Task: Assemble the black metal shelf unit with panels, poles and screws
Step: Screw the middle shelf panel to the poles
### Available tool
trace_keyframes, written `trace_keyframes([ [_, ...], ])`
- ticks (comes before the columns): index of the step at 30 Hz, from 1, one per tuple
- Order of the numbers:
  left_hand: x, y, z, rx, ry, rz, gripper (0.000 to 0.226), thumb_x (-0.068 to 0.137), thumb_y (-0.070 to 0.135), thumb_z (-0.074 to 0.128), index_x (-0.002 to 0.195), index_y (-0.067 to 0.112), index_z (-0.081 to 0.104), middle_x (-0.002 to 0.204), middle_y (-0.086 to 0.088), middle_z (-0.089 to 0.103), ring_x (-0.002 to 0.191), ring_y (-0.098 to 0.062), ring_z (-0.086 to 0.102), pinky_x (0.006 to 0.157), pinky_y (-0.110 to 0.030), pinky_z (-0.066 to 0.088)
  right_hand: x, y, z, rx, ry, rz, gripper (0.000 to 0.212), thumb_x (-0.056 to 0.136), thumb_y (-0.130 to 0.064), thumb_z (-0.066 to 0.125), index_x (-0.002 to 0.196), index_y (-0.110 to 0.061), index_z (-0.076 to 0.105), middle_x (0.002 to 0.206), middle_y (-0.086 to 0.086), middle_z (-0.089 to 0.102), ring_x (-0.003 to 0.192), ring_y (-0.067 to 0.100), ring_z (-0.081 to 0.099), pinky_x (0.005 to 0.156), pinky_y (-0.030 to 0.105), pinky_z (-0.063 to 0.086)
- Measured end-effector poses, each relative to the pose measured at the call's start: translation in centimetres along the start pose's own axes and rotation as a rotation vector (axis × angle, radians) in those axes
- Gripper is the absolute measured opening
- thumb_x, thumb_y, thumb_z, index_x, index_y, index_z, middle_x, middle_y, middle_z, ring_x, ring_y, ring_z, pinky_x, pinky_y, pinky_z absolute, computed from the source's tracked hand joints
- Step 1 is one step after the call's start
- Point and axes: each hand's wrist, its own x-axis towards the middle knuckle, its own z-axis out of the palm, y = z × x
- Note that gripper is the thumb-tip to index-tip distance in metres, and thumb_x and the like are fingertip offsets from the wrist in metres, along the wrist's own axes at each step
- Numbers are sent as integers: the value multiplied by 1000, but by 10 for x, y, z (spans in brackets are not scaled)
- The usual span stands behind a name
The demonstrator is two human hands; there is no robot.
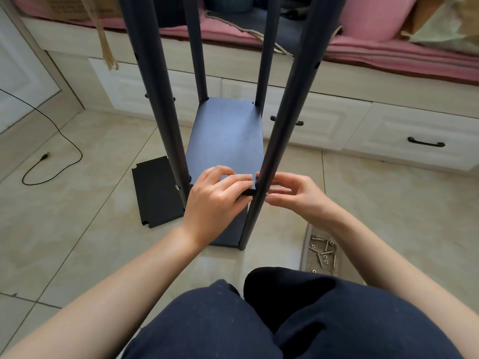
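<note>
So 4 poles (282, 120) stand at the corners of a shelf panel (228, 141) in the middle. A spare panel (155, 193) lies on the floor just left, screws (322, 252) near right, drawers (388, 125) far behind.

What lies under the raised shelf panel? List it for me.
Under the shelf panel another black panel sits low between the poles, only its near part showing below the left hand. A loose panel lies left on the floor tiles. The rest underneath is covered.

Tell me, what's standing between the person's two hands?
In the head view, the near right pole of the shelf unit rises between the left hand and the right hand.
</note>
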Motion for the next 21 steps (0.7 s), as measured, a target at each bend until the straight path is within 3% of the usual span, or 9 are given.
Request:
trace_keyframes([
  [5,-26,28,-19,-402,0,-402,11,89,18,74,83,10,75,79,4,72,72,-14,66,64,-32,54,1,3,1,10,27,3,46,86,-1,72,129,-13,63,124,-2,69,112,18,67,91,23,52],
  [7,-30,40,-19,-527,-78,-666,11,88,21,77,79,17,75,72,10,71,71,-9,67,65,-23,53,0,3,2,18,26,-1,47,86,-2,72,130,-14,63,123,-1,70,112,18,68,91,23,53],
  [9,-29,41,-15,-636,-204,-1011,7,86,23,78,79,23,76,75,12,73,78,-5,69,72,-18,52,0,3,2,20,33,-8,49,85,-1,73,131,-15,63,122,0,71,112,19,68,92,24,53],
  [12,-23,34,-3,-993,-217,-1411,8,87,23,77,94,21,75,97,5,77,101,-13,70,93,-29,53,1,4,1,53,62,-19,56,83,2,74,135,-15,60,118,5,72,110,24,68,96,30,54],
  [14,-15,33,4,-1306,-127,-1476,18,91,22,73,108,16,73,109,3,76,111,-14,68,99,-32,51,1,4,0,63,64,-22,57,82,2,74,135,-15,60,116,5,73,110,25,69,96,31,54],
  [16,-5,33,14,-1496,-71,-1424,26,95,22,67,119,13,69,117,0,74,113,-15,68,92,-27,52,1,4,1,65,60,-23,57,82,1,75,135,-16,60,115,5,73,109,24,69,94,30,54],
  [18,2,33,22,-1563,-46,-1364,28,96,19,64,121,8,68,119,-6,73,111,-17,70,86,-23,54,1,5,2,78,58,-36,55,82,2,75,133,-15,62,113,6,74,108,23,70,92,28,54],
  [21,-2,29,30,-1542,-56,-1264,36,89,22,69,121,4,68,119,-11,73,112,-21,69,88,-23,54,-2,6,3,10,113,-65,49,81,-1,77,126,-15,67,116,3,73,109,21,69,95,32,54],
])
